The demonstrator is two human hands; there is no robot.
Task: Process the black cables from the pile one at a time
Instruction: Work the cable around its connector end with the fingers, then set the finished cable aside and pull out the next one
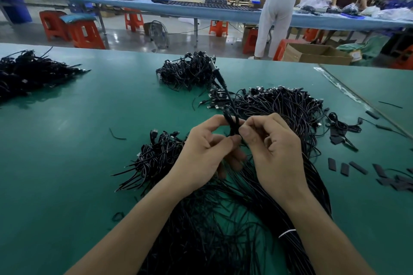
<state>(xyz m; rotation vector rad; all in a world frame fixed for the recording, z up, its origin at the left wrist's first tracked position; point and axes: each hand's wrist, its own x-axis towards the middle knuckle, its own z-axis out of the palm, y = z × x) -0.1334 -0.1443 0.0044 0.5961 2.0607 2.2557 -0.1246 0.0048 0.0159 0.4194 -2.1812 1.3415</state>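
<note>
Green tabletop [67, 140]: my left hand [201, 154] and right hand [274, 147] both pinch one cable [232, 123]; pile [279, 107] largely unprocessed (far heap [187, 71] looks done, I judge).

Orange stools [86, 34], long blue bench [201, 10], glossy grey floor [129, 39]

place: factory assembly floor | signs — long worktables [223, 12], orange stools [86, 34], cable heaps [187, 71]
</note>
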